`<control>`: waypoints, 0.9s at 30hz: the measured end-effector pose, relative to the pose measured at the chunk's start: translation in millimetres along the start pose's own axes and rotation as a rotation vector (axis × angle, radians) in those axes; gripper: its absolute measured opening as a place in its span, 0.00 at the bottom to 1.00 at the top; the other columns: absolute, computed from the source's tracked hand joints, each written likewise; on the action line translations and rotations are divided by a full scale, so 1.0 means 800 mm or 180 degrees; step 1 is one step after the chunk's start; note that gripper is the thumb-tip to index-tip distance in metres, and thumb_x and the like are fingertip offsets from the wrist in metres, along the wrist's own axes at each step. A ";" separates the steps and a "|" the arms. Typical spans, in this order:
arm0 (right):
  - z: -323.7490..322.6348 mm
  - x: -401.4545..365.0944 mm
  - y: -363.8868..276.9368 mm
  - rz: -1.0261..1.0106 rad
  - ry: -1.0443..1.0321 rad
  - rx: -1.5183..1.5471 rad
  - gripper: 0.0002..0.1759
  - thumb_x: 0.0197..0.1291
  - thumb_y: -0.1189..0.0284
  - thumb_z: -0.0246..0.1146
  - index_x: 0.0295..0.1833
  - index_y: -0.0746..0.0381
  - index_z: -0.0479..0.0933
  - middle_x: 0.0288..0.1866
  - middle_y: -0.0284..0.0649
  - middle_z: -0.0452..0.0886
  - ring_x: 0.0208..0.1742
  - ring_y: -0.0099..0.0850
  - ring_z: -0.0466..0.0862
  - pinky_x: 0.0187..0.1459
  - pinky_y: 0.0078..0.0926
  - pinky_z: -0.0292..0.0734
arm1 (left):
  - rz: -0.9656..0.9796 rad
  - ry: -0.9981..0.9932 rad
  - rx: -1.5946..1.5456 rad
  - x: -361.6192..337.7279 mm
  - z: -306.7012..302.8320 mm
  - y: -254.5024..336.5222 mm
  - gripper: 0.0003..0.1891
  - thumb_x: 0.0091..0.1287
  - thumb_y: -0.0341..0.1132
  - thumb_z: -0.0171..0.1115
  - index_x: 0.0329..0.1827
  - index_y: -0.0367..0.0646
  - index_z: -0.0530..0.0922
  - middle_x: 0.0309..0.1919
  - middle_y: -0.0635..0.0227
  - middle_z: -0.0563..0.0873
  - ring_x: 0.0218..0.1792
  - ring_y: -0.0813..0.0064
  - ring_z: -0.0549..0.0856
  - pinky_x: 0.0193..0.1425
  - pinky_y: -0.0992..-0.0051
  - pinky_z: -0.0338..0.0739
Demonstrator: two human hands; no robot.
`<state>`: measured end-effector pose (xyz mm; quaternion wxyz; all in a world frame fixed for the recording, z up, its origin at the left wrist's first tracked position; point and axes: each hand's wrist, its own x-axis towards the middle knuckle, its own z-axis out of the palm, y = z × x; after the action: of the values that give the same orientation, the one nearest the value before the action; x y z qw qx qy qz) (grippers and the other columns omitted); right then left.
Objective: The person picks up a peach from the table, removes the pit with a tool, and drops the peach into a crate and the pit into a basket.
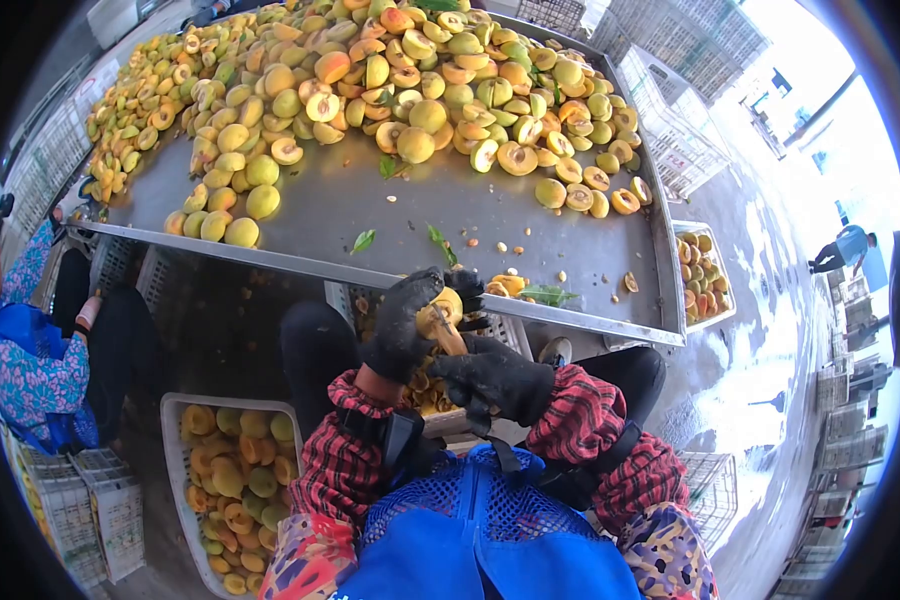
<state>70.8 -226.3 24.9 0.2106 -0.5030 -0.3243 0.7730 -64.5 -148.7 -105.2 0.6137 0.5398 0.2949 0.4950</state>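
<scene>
In a black glove, my left hand (408,318) is closed around a yellow peach (440,312), just above the table's front edge. My right hand (498,382), also gloved in black, grips a tool with a light wooden handle (451,338). The tool's far end meets the peach, and its working tip is hidden. Below both hands, a crate holds peach pieces (428,390), partly covered by my arms. Many whole and halved peaches (410,110) are heaped on the metal table (320,215), some halves showing their pits.
A white crate of peach halves (175,450) stands at my left, another crate of peaches (703,275) beyond the table's right corner. Leaves (363,241) and loose pits lie on the table. A person in a blue patterned sleeve (45,375) sits at left; another person (850,250) is far right.
</scene>
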 end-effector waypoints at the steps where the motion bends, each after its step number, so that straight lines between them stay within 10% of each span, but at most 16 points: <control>1: 0.001 -0.001 0.000 0.0030 0.0027 0.0008 0.13 0.62 0.65 0.57 0.44 0.64 0.67 0.21 0.34 0.72 0.11 0.22 0.70 0.10 0.21 0.69 | 0.0103 -0.0041 0.0126 0.000 -0.002 -0.005 0.23 0.53 0.41 0.65 0.47 0.34 0.76 0.46 0.51 0.81 0.49 0.53 0.80 0.57 0.60 0.71; 7: 0.011 -0.004 -0.002 -0.0146 0.0339 -0.0832 0.13 0.62 0.69 0.55 0.48 0.64 0.64 0.23 0.37 0.72 0.12 0.24 0.71 0.11 0.22 0.71 | 0.0878 -0.0093 0.1698 0.004 -0.007 0.002 0.21 0.51 0.40 0.65 0.44 0.34 0.77 0.42 0.51 0.82 0.45 0.53 0.81 0.53 0.62 0.73; 16: 0.013 0.024 0.027 -0.0520 0.1229 -0.2507 0.12 0.56 0.73 0.54 0.46 0.64 0.65 0.27 0.47 0.76 0.20 0.39 0.77 0.21 0.37 0.73 | 0.0280 0.0324 0.0668 -0.002 0.029 0.034 0.18 0.67 0.36 0.43 0.49 0.29 0.74 0.44 0.58 0.82 0.45 0.69 0.81 0.55 0.70 0.75; 19: 0.015 0.029 0.028 -0.0490 0.1472 -0.2942 0.12 0.56 0.72 0.54 0.45 0.63 0.66 0.28 0.51 0.78 0.28 0.49 0.80 0.30 0.46 0.74 | -0.0927 0.1223 -0.2427 0.003 0.048 0.052 0.19 0.67 0.36 0.43 0.52 0.31 0.72 0.47 0.57 0.80 0.47 0.67 0.80 0.56 0.68 0.74; 27: 0.012 0.043 0.044 -0.0895 0.1956 -0.3865 0.12 0.61 0.67 0.50 0.48 0.59 0.68 0.37 0.51 0.81 0.39 0.50 0.81 0.39 0.46 0.74 | -0.0248 0.1646 -0.1677 -0.008 0.050 0.066 0.18 0.69 0.39 0.44 0.52 0.34 0.73 0.43 0.64 0.80 0.43 0.73 0.80 0.52 0.75 0.74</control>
<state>47.8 -231.1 -19.3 0.0723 -0.6810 -0.6871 0.2427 -45.8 -173.7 -46.3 0.6552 0.2087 0.3229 0.6503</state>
